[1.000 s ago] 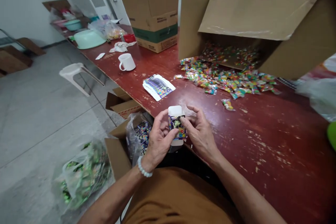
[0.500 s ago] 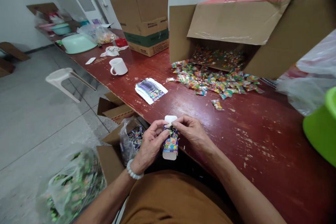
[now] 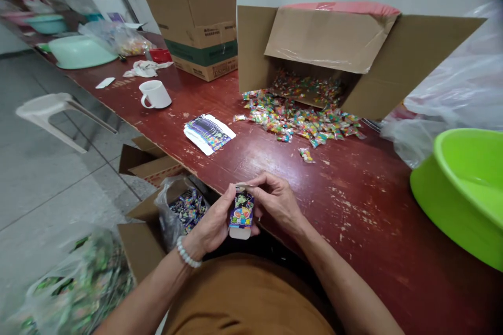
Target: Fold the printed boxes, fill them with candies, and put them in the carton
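Observation:
A small printed candy box (image 3: 241,209), dark with bright pictures, is held between my hands over the table's front edge. My left hand (image 3: 218,220) wraps round its left side, the thumb along the edge. At the top end, the fingers of my right hand (image 3: 275,199) pinch the flap, which is folded down over the opening. The white bottom flap stands out toward me. Farther back lies a stack of flattened candy boxes (image 3: 209,133). Beyond them small clear packets of colourful candy (image 3: 302,118) spill from a cardboard carton (image 3: 314,39) lying on its side.
A white mug (image 3: 156,95) and a closed-in brown carton (image 3: 200,26) stand at the back left. To the right is a green basin (image 3: 463,188). A carton with a plastic bag of filled packets (image 3: 184,209) sits below the table edge, beside a white stool (image 3: 58,110).
The box's top flap, upright before, is now folded down under my right fingers. My left hand has moved from pinching the front to wrapping the side. The view has turned right.

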The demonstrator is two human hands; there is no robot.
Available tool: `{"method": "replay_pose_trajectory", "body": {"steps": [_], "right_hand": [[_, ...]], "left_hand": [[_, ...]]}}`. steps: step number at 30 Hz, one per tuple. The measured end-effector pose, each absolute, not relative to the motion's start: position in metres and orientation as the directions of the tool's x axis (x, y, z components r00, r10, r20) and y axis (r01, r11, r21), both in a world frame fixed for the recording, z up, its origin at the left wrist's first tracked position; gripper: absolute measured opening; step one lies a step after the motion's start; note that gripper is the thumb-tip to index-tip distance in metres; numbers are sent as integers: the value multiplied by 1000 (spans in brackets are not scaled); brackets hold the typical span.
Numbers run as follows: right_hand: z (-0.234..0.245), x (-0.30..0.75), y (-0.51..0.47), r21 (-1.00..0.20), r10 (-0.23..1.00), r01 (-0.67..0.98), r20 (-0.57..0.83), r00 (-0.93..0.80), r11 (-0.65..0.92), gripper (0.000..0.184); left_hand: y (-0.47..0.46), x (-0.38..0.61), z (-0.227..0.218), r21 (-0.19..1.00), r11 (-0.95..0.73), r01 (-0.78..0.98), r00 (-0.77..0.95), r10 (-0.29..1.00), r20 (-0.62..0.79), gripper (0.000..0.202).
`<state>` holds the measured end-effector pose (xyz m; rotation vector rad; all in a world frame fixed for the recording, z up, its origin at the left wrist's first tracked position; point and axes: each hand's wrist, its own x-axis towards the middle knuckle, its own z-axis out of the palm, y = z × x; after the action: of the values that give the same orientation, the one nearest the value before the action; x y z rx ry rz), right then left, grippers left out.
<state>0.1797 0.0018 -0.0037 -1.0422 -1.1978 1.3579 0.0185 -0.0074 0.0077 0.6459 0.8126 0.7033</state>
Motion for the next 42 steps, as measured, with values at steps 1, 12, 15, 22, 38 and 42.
{"method": "replay_pose_trajectory", "body": {"steps": [1, 12, 15, 22, 38, 42], "right_hand": [[-3, 180, 1, -997, 989, -65, 51, -141, 42, 25], [9, 185, 13, -994, 974, -61, -72, -214, -86, 18], [8, 184, 15, -971, 970, -169, -136, -200, -171, 23], [4, 188, 1, -993, 953, -102, -34, -300, -67, 24], [-18, 318, 78, -644, 882, 699, 78, 465, -311, 23], [-19, 300, 63, -726, 947, 664, 57, 317, -179, 23]], "left_hand": [[-7, 20, 7, 701, 649, -294, 518, 725, -454, 58], [0, 35, -6, 897, 426, -117, 373, 856, -358, 71], [2, 32, -6, 921, 374, -110, 383, 871, -308, 67], [1, 34, -2, 834, 528, -164, 419, 802, -426, 66], [-46, -22, -23, 721, 693, -11, 422, 657, -625, 50], [-23, -62, -24, 739, 528, 419, 538, 511, -670, 48]]}}
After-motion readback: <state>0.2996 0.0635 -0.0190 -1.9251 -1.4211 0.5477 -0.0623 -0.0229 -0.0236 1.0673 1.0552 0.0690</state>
